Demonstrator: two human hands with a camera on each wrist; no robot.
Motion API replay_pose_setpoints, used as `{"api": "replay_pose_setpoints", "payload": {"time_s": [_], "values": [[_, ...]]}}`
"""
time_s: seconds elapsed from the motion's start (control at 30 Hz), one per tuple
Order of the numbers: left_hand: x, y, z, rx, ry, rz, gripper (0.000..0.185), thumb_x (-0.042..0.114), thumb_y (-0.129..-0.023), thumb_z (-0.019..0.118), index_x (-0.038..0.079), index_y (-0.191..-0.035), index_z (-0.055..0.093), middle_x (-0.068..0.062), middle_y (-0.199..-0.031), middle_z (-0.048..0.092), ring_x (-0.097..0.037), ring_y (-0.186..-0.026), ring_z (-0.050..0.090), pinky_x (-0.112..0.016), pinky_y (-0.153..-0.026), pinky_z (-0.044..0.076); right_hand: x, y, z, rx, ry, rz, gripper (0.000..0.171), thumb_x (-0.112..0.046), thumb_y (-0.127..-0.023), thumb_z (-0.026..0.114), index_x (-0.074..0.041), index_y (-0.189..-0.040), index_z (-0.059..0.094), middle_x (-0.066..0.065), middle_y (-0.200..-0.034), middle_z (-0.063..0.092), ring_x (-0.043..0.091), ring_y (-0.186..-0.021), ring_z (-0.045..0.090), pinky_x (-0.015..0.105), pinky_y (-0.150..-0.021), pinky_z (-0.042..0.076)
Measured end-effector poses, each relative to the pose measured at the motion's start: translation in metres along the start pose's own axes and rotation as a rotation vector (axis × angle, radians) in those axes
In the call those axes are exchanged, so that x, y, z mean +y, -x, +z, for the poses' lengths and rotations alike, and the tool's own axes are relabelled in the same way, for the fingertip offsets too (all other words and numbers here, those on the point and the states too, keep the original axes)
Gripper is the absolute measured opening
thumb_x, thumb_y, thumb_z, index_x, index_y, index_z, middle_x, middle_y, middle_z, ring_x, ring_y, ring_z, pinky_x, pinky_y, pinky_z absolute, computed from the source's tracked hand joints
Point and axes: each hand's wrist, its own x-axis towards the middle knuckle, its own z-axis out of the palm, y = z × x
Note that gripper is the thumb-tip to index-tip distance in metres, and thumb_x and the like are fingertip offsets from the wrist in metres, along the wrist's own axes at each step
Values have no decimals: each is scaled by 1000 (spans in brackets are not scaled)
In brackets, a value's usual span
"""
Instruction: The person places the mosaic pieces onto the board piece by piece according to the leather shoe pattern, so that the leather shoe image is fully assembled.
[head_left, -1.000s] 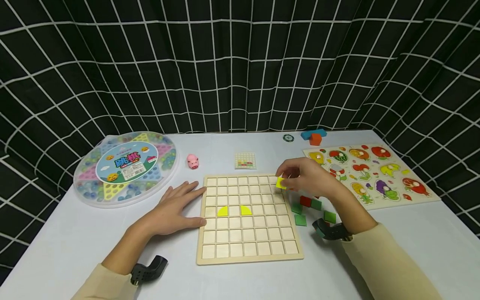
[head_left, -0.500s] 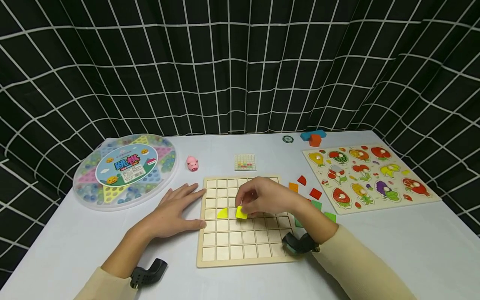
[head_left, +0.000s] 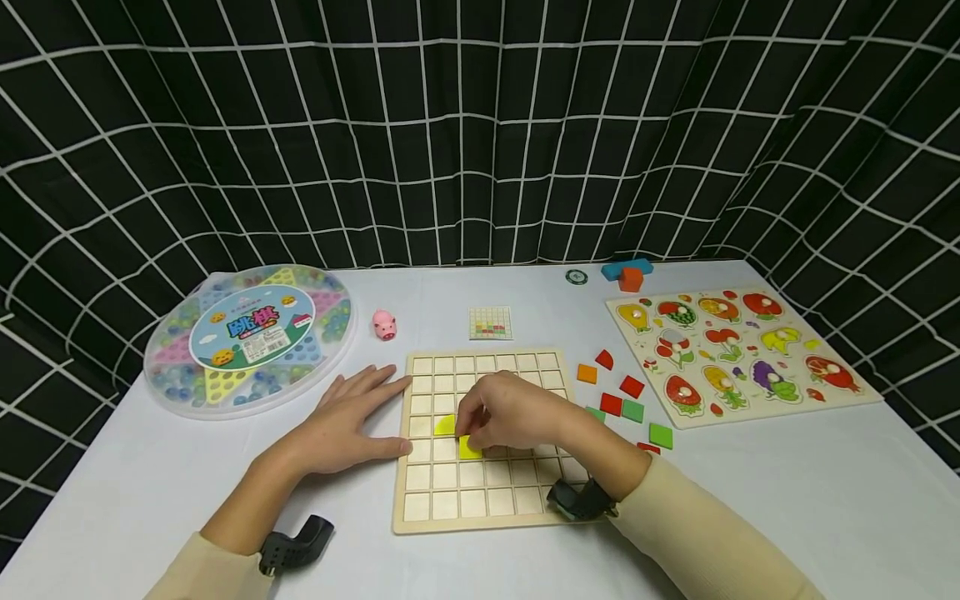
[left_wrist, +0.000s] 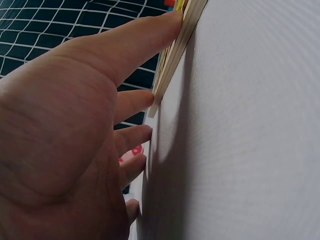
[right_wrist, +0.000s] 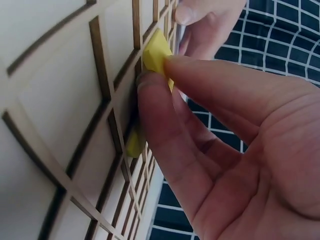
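A wooden grid board [head_left: 465,525] lies on the table in the head view. My right hand [head_left: 517,412] pinches a yellow square tile [head_left: 470,448] between thumb and fingers over one of its cells. In the right wrist view this yellow tile [right_wrist: 157,49] is at the board's surface; whether it is fully seated I cannot tell. A yellow quarter-circle tile [head_left: 444,426] sits in a cell just up and left of it. Another yellow piece [right_wrist: 134,142] shows past the fingers. My left hand [head_left: 337,425] lies with fingers spread, thumb and forefinger touching the board's left edge.
Loose red, green and orange tiles [head_left: 587,373] lie right of the board. A fruit puzzle board [head_left: 678,367] is beyond them. Behind the grid are a small pattern card [head_left: 491,323] and a pink pig [head_left: 385,325]. A round marble game box [head_left: 251,333] stands left.
My right hand has carried the yellow square tile from the board's right edge leftward, then slightly nearer, to a cell left of centre. My left hand stays at the board's edge.
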Motion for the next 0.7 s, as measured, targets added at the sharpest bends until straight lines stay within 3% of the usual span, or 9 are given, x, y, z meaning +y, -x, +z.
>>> {"api": "replay_pose_setpoints", "payload": {"time_s": [0.33, 0.53, 0.7], "values": [[1, 2, -1, 6, -7, -2, 87, 56, -84, 78, 19, -157, 47, -15, -167, 34, -44, -158, 19, -68, -126, 4, -2, 2, -1, 20, 74, -29, 16, -1, -82, 84, -16, -88, 79, -10, -75, 66, 9, -75, 59, 23, -69, 51], [0, 0, 0, 8, -7, -1, 87, 56, -84, 78, 20, -157, 47, -14, -168, 34, -43, -158, 19, -67, -126, 4, 11, 15, -26, 77, -19, -33, 14, -3, -86, 79, -12, -97, 80, -6, -86, 72, 11, -79, 64, 25, -69, 56], [0, -1, 1, 6, -5, 1, 87, 55, -84, 78, 20, -157, 47, -14, -168, 34, -43, -158, 19, -67, -126, 3, 32, 28, -50, 151, -38, 43, 13, -6, -89, 78, -10, -102, 80, 2, -101, 75, 15, -88, 65, 30, -75, 58]]}}
